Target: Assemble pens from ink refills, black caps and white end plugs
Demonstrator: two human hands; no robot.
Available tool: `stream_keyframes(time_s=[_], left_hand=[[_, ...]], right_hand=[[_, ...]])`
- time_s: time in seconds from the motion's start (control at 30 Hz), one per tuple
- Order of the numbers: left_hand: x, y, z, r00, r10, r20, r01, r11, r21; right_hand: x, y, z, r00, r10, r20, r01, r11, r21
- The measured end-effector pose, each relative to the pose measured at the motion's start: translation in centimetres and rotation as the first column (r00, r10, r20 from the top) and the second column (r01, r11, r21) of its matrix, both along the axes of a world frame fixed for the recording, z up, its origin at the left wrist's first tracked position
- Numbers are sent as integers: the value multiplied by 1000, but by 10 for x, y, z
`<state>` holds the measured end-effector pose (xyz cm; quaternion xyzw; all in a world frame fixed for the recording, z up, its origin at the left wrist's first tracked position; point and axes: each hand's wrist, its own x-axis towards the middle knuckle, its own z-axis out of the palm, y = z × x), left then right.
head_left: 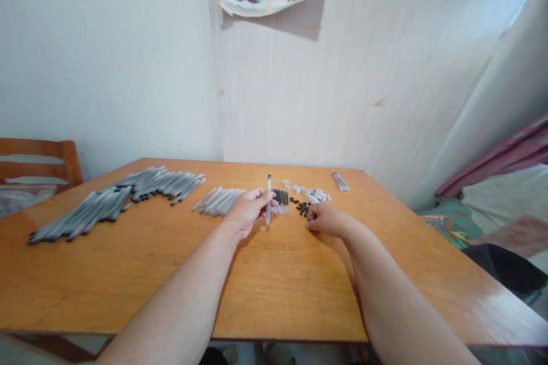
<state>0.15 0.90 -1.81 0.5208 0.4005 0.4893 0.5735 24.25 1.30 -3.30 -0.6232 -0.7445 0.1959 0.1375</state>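
My left hand point(252, 211) is closed round a clear pen point(269, 205) with a dark top end, held nearly upright above the table. My right hand point(325, 219) has its fingers curled together at the right edge of a small heap of black pen plugs point(302, 209). What its fingertips pinch, if anything, is hidden. Beside my left hand, partly covered by it, lie a row of dark-ended refills point(281, 201) and a row of clear pen barrels point(220, 201). Whitish translucent caps point(315, 195) are scattered just behind the plugs.
Large piles of pens with dark ends point(92, 211) spread over the left of the wooden table point(274, 296). A small bundle of thin grey sticks point(341, 181) lies at the back right. A chair point(38, 159) stands left; a black container point(505, 268) and fabric are to the right.
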Motion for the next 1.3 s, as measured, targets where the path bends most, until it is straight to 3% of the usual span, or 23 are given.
stream_keyframes(time_s=[0.37,0.67,0.77,0.87,0.97,1.07,1.17,1.3], left_hand=[[0,1,-1,1000,3,-3,-3,1000,13],[0,0,0,1000,11,11,-11,1000,6],[0,1,0,999,16,28,-16,1000,18],[-1,2,0,997,49,65,-51,998,33],[-1,3,2,987,106,119,-112,993,39],[-2,2,6,971,153,185,-162,986,31],[-3,0,11,949,178,260,-187,982,10],[-3,-2,16,925,187,331,-199,980,3]], right_hand=[[-6,-7,9,993,70,96,-66,996,-52],[-6,-8,10,995,39,89,-33,997,-68],[-7,-10,13,999,28,26,-27,999,-34],[-10,-13,16,984,40,-174,-38,999,11],[-16,-17,20,888,44,-458,-68,997,-37],[-24,-21,24,718,69,-692,-136,990,-42],[-29,-23,25,563,98,-820,-185,983,-10],[-34,-24,25,464,94,-881,-208,978,-5]])
